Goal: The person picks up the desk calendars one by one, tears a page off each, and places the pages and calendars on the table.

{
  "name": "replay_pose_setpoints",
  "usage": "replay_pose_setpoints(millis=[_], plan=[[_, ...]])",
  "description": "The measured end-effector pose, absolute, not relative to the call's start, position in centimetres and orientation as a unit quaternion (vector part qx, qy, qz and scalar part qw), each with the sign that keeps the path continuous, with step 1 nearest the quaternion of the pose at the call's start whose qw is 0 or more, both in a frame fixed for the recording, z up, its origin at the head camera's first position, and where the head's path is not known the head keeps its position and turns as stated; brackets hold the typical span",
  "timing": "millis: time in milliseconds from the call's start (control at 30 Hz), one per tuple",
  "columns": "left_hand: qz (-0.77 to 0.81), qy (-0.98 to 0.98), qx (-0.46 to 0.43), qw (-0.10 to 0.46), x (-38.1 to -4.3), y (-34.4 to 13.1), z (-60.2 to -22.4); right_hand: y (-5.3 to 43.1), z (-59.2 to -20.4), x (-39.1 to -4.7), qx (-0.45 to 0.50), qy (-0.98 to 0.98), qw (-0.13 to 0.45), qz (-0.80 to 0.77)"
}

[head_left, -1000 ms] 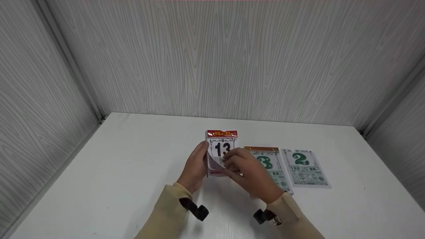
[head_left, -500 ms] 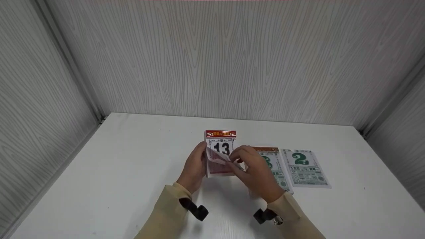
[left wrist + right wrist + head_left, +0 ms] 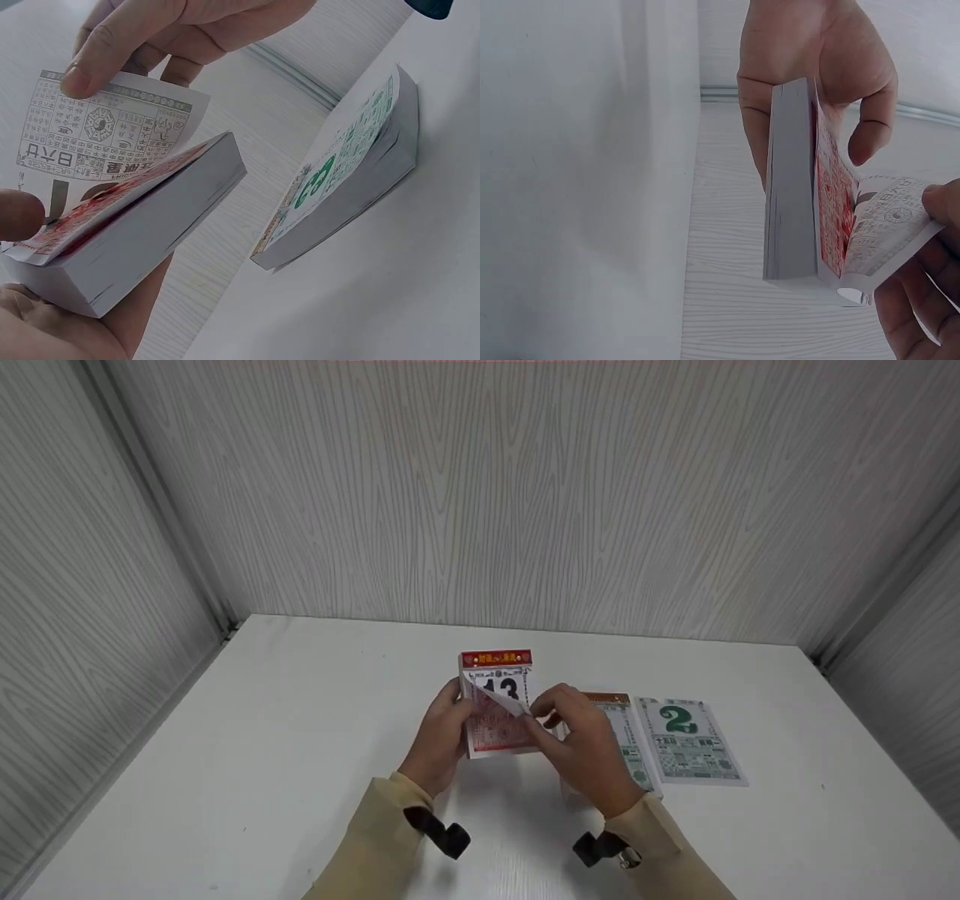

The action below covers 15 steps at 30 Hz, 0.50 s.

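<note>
A thick tear-off calendar (image 3: 499, 733) with a red header strip is held up in my left hand (image 3: 439, 735). Its block of pages rests against that palm and fingers in the right wrist view, the thumb (image 3: 871, 133) over the front near the curled sheet. My right hand (image 3: 589, 750) pinches a lower corner of the top sheet (image 3: 105, 120), numbered 13, between thumb and fingers. The sheet bends upward, its top part still against the pad, and a red-printed page (image 3: 832, 195) shows beneath it.
Right of my hands, a second calendar (image 3: 630, 746) with an orange-brown header lies on the white table (image 3: 300, 720), partly covered by my right hand. Beside it lies a pad (image 3: 690, 739) with a green 2. Grey wood-grain panels (image 3: 480, 495) enclose the back and sides.
The top sheet has been peeled further up and to the right, baring more of the red page. My right hand has shifted slightly right; the left thumb has moved over the pad's edge.
</note>
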<state>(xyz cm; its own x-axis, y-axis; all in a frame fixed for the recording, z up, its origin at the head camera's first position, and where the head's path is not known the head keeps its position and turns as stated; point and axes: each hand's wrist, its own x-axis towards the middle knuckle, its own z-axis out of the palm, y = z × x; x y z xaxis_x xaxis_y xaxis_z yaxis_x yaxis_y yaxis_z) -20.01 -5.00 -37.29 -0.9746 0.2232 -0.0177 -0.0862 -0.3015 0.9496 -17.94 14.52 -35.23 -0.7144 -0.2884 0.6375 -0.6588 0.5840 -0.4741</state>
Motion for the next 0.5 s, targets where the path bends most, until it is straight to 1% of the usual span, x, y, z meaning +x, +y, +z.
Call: replay_pose_setpoints(millis=[167, 333, 433, 500], plan=[[0.783, 0.614, 0.056, 0.081, -20.1, -4.7, -37.4, 14.5, -35.3, -18.0, 0.307, -0.849, 0.26, 0.342], [0.762, 0.642, 0.046, 0.072, -19.9, -4.3, -37.2, 14.3, -35.8, -18.1, 0.327, -0.874, 0.237, 0.271], [0.753, 0.653, 0.045, 0.067, -19.8, -4.1, -37.2, 14.2, -36.2, -18.1, 0.319, -0.894, 0.228, 0.218], [0.748, 0.659, 0.049, 0.067, -19.9, -4.0, -37.3, 14.1, -36.2, -18.1, 0.306, -0.902, 0.231, 0.197]])
